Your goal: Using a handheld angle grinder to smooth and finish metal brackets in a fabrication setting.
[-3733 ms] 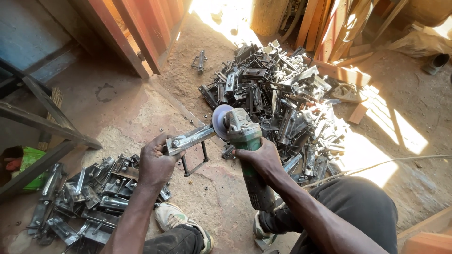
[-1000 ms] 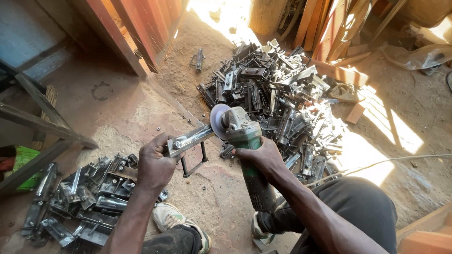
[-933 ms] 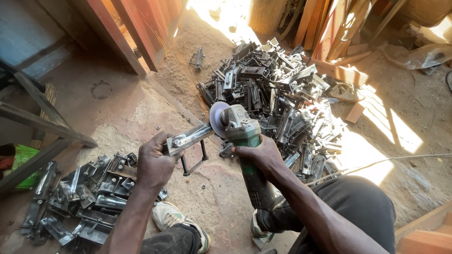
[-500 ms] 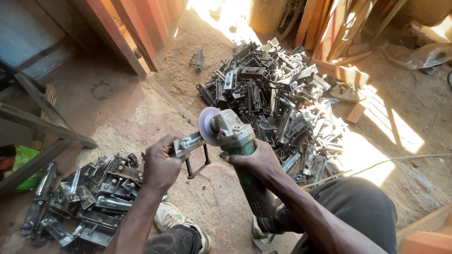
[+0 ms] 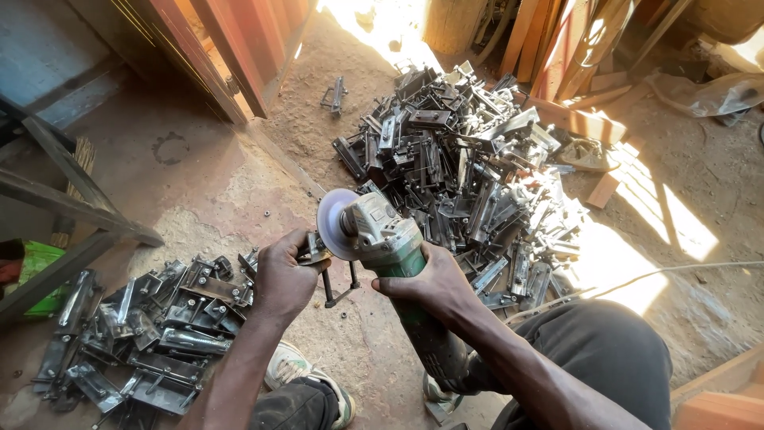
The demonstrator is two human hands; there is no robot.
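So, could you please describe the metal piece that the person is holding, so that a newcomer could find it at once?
Start at the big heap of grey metal brackets on the dirt floor, then come down to the green angle grinder in the right hand. The small grey metal bracket sits beside its disc, gripped in the left hand. Unlike the others, it is lifted off the ground.

Dirt floor (image 5: 239,183), sunlit patches, red door (image 5: 231,56), timber planks (image 5: 557,48) at back.
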